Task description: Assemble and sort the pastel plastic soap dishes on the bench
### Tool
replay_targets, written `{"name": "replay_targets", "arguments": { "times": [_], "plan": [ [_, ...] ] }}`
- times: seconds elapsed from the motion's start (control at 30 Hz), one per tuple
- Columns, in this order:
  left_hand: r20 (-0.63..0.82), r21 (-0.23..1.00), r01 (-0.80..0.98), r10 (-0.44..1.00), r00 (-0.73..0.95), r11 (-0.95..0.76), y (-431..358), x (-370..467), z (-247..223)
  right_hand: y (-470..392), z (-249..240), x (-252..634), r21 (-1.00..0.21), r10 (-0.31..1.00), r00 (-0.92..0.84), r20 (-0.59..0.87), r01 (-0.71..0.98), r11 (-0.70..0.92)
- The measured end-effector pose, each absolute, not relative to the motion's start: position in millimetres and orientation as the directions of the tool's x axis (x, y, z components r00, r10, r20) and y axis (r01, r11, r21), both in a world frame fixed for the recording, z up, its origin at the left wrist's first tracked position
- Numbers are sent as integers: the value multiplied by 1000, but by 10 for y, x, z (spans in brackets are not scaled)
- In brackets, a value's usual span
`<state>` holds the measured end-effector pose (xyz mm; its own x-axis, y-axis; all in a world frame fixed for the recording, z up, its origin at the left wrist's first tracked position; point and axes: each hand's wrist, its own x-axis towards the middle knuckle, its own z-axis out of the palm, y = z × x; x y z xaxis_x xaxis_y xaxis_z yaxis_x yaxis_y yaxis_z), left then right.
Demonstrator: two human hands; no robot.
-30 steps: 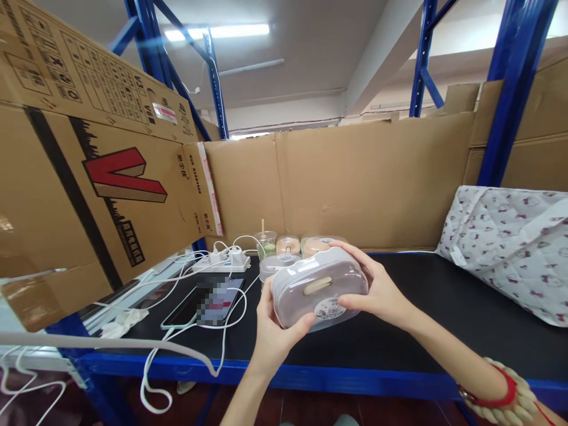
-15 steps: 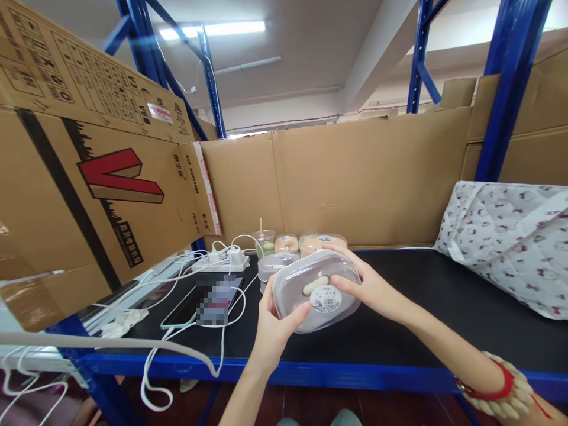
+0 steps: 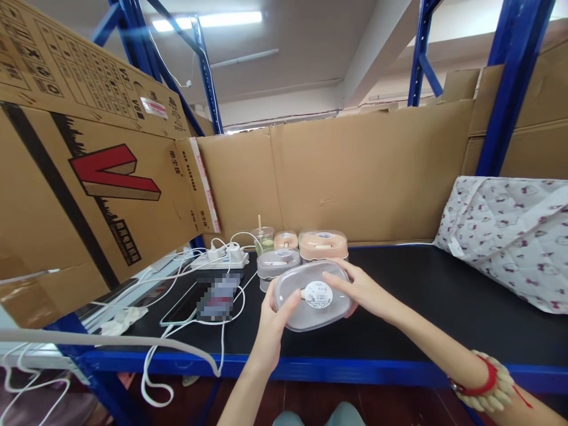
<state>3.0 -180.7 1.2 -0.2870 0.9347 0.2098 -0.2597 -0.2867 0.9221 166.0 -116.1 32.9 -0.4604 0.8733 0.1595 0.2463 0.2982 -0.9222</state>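
Note:
Between my two hands, above the black shelf top, is a clear oval-cornered plastic container (image 3: 306,316) with a translucent lid and a round printed sticker. My left hand (image 3: 276,316) grips its left end, thumb on the lid. At the right end, my right hand (image 3: 359,289) wraps round the side, its thumb also on top. Just behind stand a grey lidded container (image 3: 278,260), a large peach lidded container (image 3: 326,244) and a small peach one (image 3: 286,239). A clear cup (image 3: 265,235) with a straw stands beside them.
Left of the hands lie a phone (image 3: 219,296) and a dark tablet-like device, with white cables over them. A power strip (image 3: 222,262) sits behind. A big cardboard box (image 3: 89,177) leans in from the left; a quilted patterned bag (image 3: 510,242) rests at the right.
The held container has been turned to lie more level and sits slightly nearer, uncovering more of the peach container behind. Both hands keep their hold; the view has shifted slightly.

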Motion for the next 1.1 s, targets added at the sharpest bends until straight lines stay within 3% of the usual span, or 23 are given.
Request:
{"name": "replay_targets", "arguments": {
  "times": [0.13, 0.2, 0.3, 0.4, 0.47, 0.57, 0.67, 0.83, 1.1],
  "plan": [
    [-114, 969, -236, 975, -192, 67, -1693, -85, -156, -1104, 95, 1662, -754, 897, -438, 61, 569, 329],
    [-155, 977, -179, 957, -244, 112, -1615, -135, -249, -1095, 6, 1640, -647, 896, -441, 47, 670, 364],
    [-15, 998, 55, 906, -424, 42, -1509, -178, -356, -1107, -47, 1576, -544, 909, -414, 52, 752, 373],
    [158, 913, 404, 870, -467, 51, -1445, -214, -413, -1110, -41, 1513, -476, 889, -422, 176, 754, 452],
    [230, 875, 484, 894, -385, -17, -1430, -255, -441, -1088, -38, 1487, -408, 819, -513, 258, 710, 574],
    [237, 890, 417, 968, -80, -184, -1441, -339, -478, -1018, -53, 1466, -340, 708, -668, 228, 627, 701],
    [214, 863, 454, 975, 67, -221, -1474, -399, -496, -924, -90, 1455, -349, 664, -730, 159, 588, 730],
    [209, 842, 502, 977, 36, -199, -1504, -398, -498, -824, -186, 1489, -446, 644, -726, 241, 507, 738],
    [230, 836, 507, 973, 18, -207, -1508, -391, -503, -828, -250, 1605, -568, 730, -615, 298, 500, 653]
  ]
}}
